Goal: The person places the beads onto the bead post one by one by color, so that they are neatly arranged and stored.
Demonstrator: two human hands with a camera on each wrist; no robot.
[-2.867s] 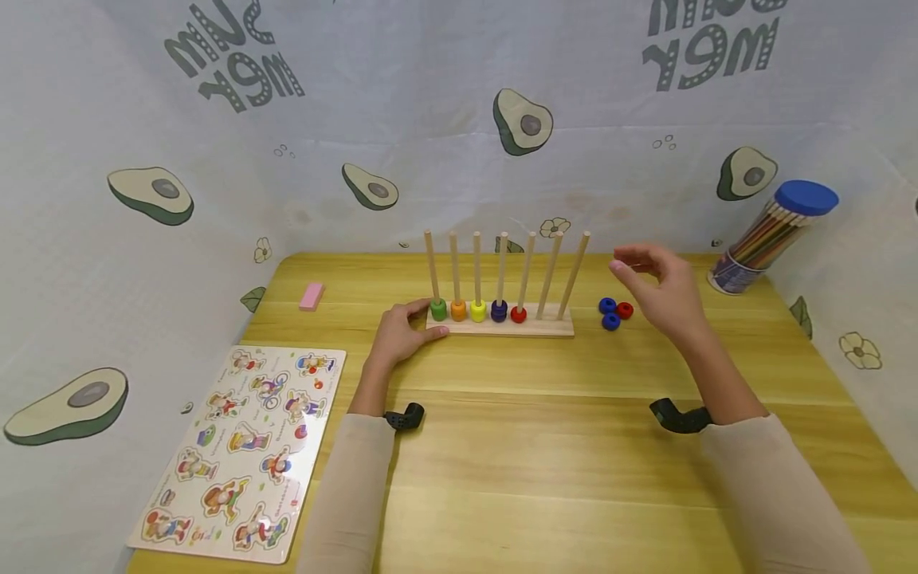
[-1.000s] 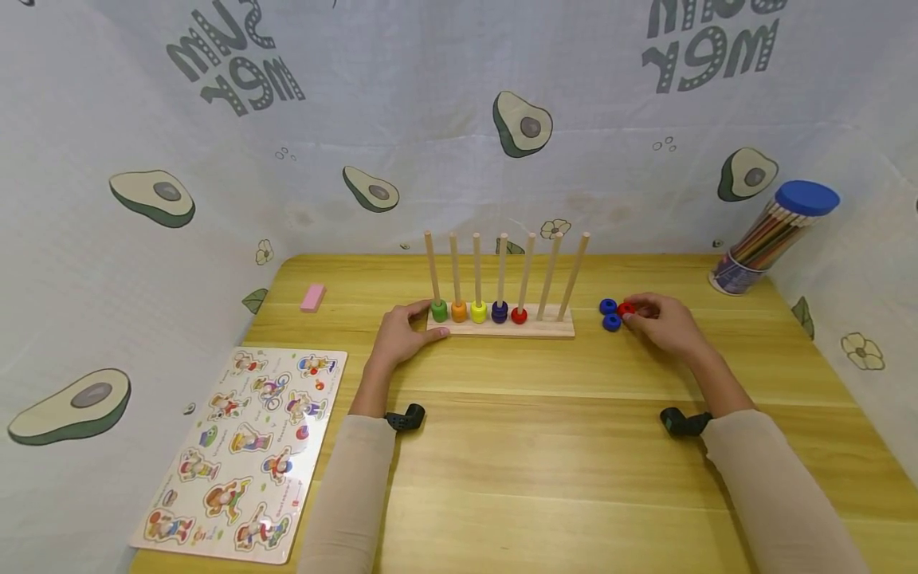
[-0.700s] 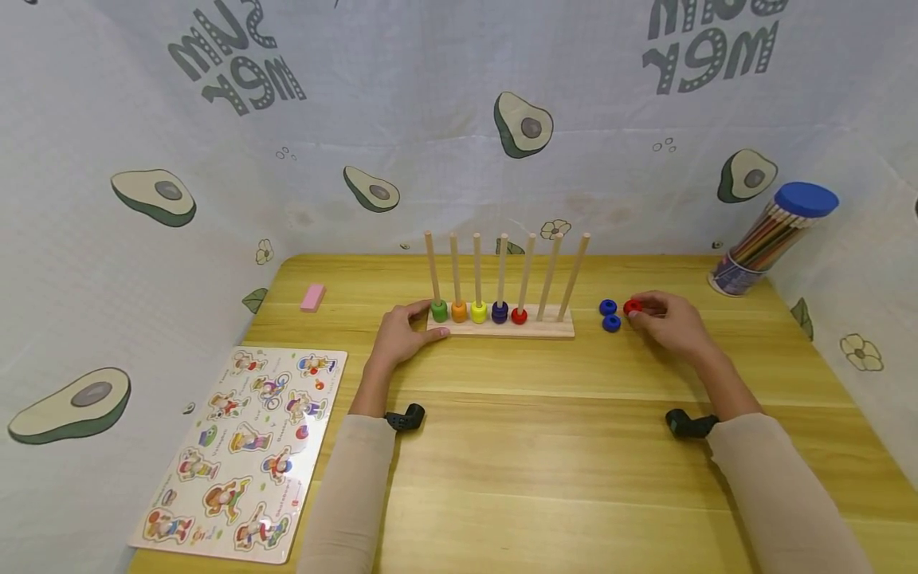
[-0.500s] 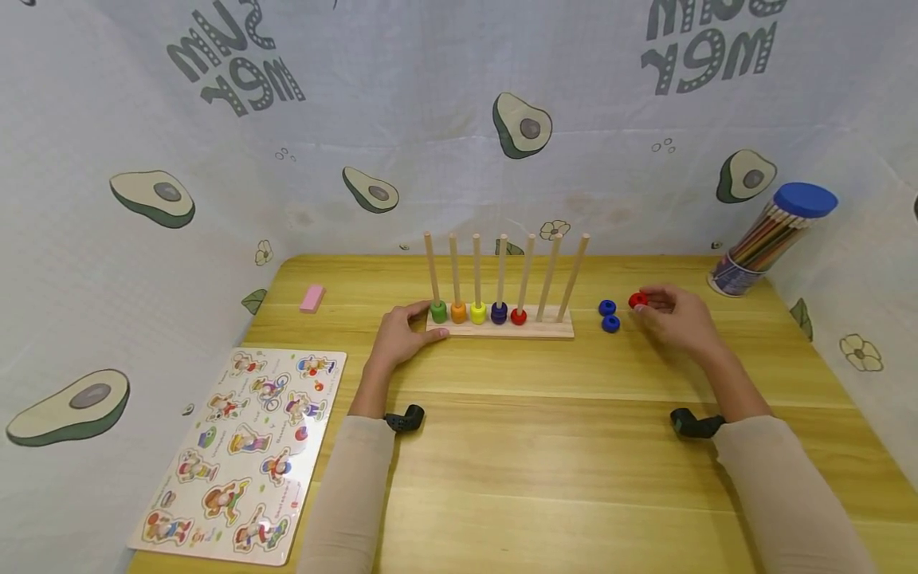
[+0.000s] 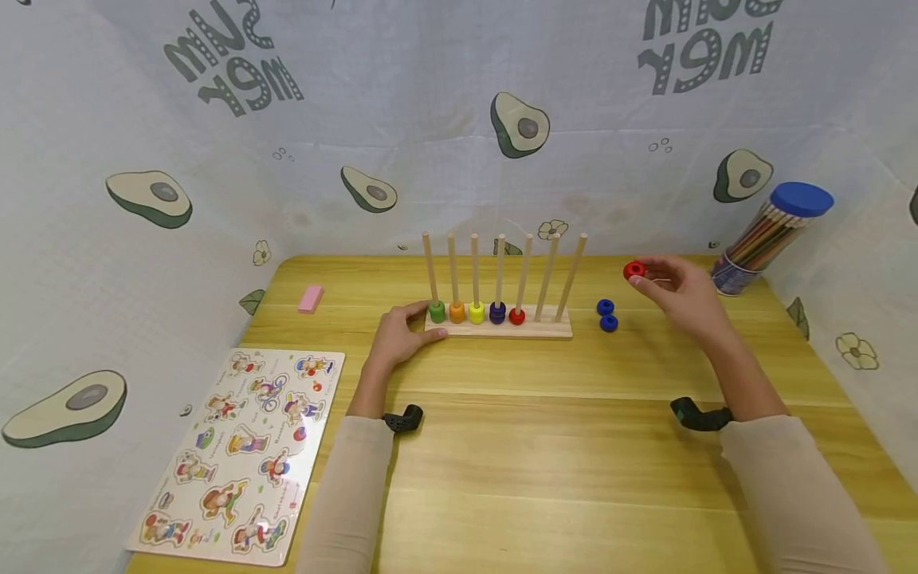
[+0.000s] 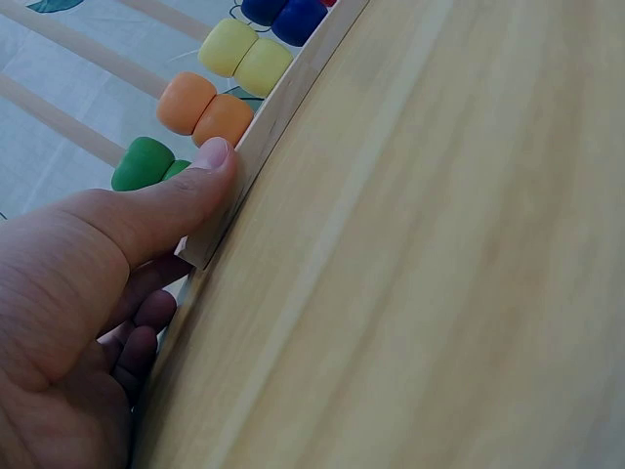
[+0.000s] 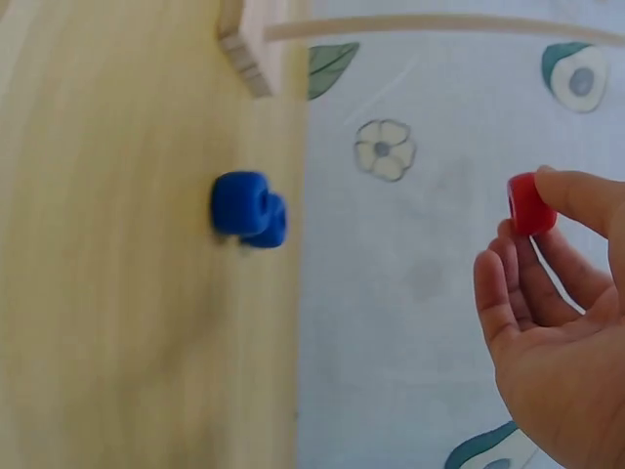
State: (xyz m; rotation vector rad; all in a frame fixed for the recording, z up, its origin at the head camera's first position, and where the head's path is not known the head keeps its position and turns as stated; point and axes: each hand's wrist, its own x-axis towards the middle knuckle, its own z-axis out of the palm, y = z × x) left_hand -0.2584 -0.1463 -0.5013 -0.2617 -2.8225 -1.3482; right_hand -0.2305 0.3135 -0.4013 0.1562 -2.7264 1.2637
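Observation:
My left hand [image 5: 398, 333] grips the left end of a wooden peg rack [image 5: 531, 328], thumb on the front edge of its base. In the left wrist view the thumb lies beside the green beads [image 6: 145, 163]. Orange beads [image 5: 457, 312], yellow beads [image 5: 476, 312] and dark blue beads [image 5: 497, 312] sit in pairs on neighbouring pegs, then a single red bead [image 5: 517, 316]. The two rightmost pegs are bare. Raised above the table, my right hand [image 5: 681, 295] pinches another red bead [image 7: 532, 203] between thumb and fingers. Two blue beads [image 5: 607, 315] lie on the table right of the rack.
At the left lies a picture puzzle board [image 5: 240, 454], with a pink eraser [image 5: 311, 299] behind it. A tub of coloured pencils with a blue lid [image 5: 802, 199] stands at the back right. A printed curtain [image 5: 430, 119] hangs behind the table.
My right hand came down to the loose beads, took the red one from beside the blue ones, and lifted it up. My left hand stayed on the rack.

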